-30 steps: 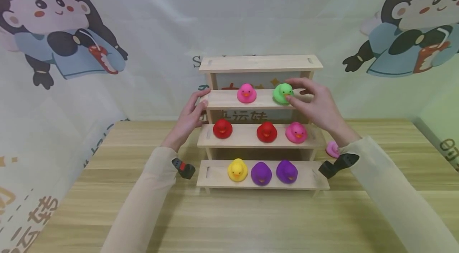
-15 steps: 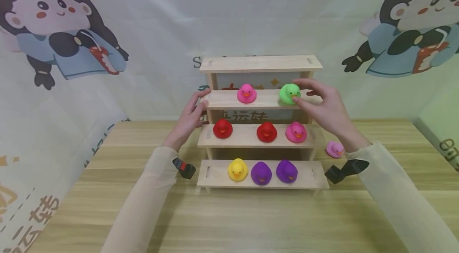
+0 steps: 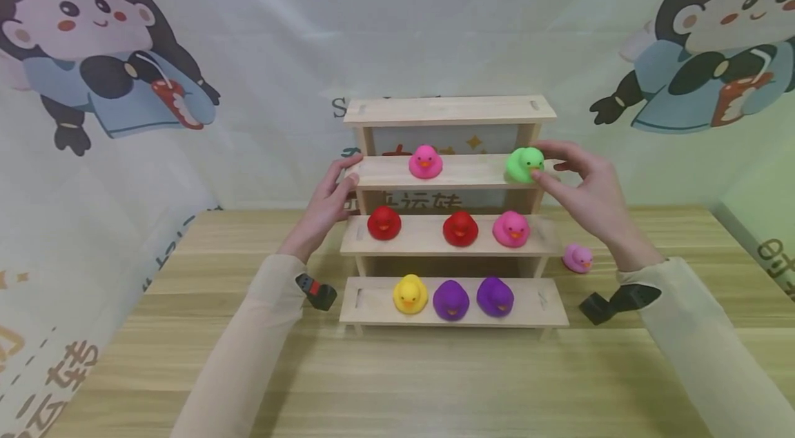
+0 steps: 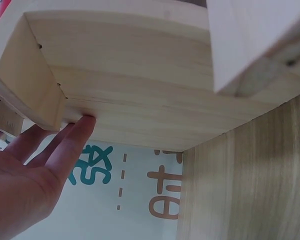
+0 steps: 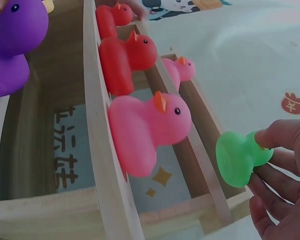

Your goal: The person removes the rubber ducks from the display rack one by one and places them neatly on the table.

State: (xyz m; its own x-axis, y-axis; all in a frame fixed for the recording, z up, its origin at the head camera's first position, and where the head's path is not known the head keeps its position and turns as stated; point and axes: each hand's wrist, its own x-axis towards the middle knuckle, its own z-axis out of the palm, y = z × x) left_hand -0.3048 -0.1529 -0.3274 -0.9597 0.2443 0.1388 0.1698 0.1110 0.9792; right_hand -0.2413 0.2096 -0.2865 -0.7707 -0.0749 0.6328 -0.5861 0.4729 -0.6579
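Note:
My right hand [image 3: 590, 193] pinches a green rubber duck [image 3: 524, 165] between thumb and fingers. The duck is at the right end of the second board from the top of a wooden tiered shelf [image 3: 453, 109]. In the right wrist view its underside faces the camera, tipped off the board. My left hand [image 3: 323, 207] holds the left end of that same board, its fingers [image 4: 72, 145] reaching round the wood in the left wrist view. On this board a pink duck [image 3: 425, 163] sits to the left of the green one.
On the board below stand two red ducks [image 3: 384, 223] and a pink one [image 3: 511, 229]. The lowest board carries a yellow duck [image 3: 410, 294] and two purple ducks [image 3: 451, 300]. A small pink duck [image 3: 578, 259] lies on the table [image 3: 435, 383], right of the shelf. A printed cloth hangs behind.
The right hand has moved to the right along the second board from the top with the green duck, which is now at the board's right end. The left hand has kept its place.

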